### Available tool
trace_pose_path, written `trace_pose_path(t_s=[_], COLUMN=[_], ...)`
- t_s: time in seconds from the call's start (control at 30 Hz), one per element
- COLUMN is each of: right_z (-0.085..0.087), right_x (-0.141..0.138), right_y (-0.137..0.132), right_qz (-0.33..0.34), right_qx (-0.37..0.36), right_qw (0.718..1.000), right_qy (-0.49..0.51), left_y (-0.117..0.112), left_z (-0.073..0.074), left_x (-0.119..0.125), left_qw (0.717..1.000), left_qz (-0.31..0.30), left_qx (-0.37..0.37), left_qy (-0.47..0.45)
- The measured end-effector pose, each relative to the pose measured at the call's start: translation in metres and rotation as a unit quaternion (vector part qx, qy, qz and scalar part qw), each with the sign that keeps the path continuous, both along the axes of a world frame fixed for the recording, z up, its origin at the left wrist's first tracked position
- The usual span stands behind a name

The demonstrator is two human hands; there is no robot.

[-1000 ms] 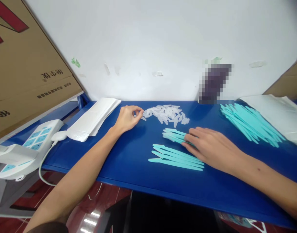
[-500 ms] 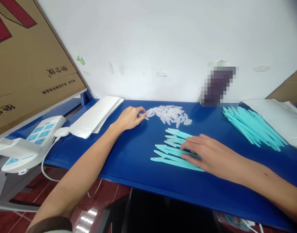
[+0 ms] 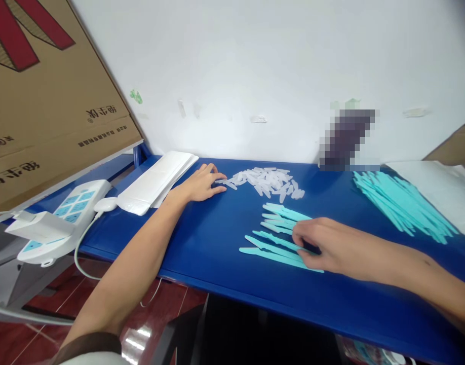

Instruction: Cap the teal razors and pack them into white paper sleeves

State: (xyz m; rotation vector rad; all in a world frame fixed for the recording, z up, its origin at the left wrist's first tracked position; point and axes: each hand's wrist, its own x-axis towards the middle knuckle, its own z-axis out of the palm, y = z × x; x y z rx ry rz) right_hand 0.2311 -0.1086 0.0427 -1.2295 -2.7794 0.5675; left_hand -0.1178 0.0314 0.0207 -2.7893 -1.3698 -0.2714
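My left hand [image 3: 199,185] rests on the blue table [image 3: 217,238], its fingertips pinched at the left edge of a heap of small clear plastic caps [image 3: 268,181]. What it pinches is too small to make out. My right hand [image 3: 323,244] lies curled over a small row of teal plastic handles [image 3: 276,233] in the middle of the table, fingers closing on one of them. The handles point left and lie roughly parallel.
A large pile of teal handles [image 3: 401,205] lies at the right, next to white plastic sheeting [image 3: 437,190]. A stack of white bags [image 3: 156,180] sits at the left, beside a white power strip [image 3: 61,218]. A cardboard box [image 3: 46,96] leans at the far left.
My right hand slid down from the upper handles to the lower ones and curled its fingers. My left hand stayed at the caps, fingers shifting slightly.
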Motion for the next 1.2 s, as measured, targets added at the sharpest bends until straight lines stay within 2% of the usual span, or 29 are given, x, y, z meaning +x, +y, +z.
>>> trace_pose_path(t_s=[0.07,0.13,0.23,0.3,0.4,0.53,0.63,0.77,0.9,1.0,1.2], right_z=[-0.001,-0.002,-0.002,-0.001,0.001,-0.002,-0.01,-0.021,-0.023,-0.021,-0.02], right_x=[0.002,0.004,0.005,0.004,0.002,0.001,0.004,0.007,0.006,0.004,0.005], right_y=[0.002,0.005,0.009,0.011,0.012,0.013,0.016,0.018,0.016,0.015,0.015], right_qz=[-0.004,-0.042,-0.131,-0.165,-0.186,-0.219,-0.225,-0.211,-0.191,-0.175,-0.214], right_qx=[0.021,0.007,-0.069,-0.115,-0.149,-0.172,-0.17,-0.157,-0.116,-0.082,-0.059], right_qw=[0.999,0.99,0.949,0.918,0.888,0.862,0.859,0.869,0.886,0.9,0.9], right_qy=[0.049,0.131,0.278,0.343,0.394,0.424,0.428,0.419,0.405,0.392,0.375], left_y=[0.002,0.003,0.003,0.002,-0.001,-0.006,-0.011,-0.015,-0.017,-0.015,-0.01], left_z=[-0.001,-0.002,-0.002,-0.001,0.002,0.009,0.011,0.01,0.006,0.003,0.001], left_x=[-0.004,-0.005,-0.002,0.001,0.005,0.009,0.013,0.019,0.023,0.023,0.019], left_qw=[1.0,1.0,1.0,1.0,0.999,0.997,0.992,0.987,0.997,0.998,0.991], left_qz=[-0.007,-0.01,-0.02,-0.026,-0.033,-0.057,-0.077,-0.081,-0.05,-0.052,-0.088], left_qx=[-0.01,-0.016,-0.016,-0.01,-0.002,-0.038,-0.069,-0.081,-0.038,-0.035,-0.083], left_qy=[-0.009,-0.017,-0.017,-0.015,-0.02,-0.037,-0.074,-0.115,-0.055,-0.017,-0.053])
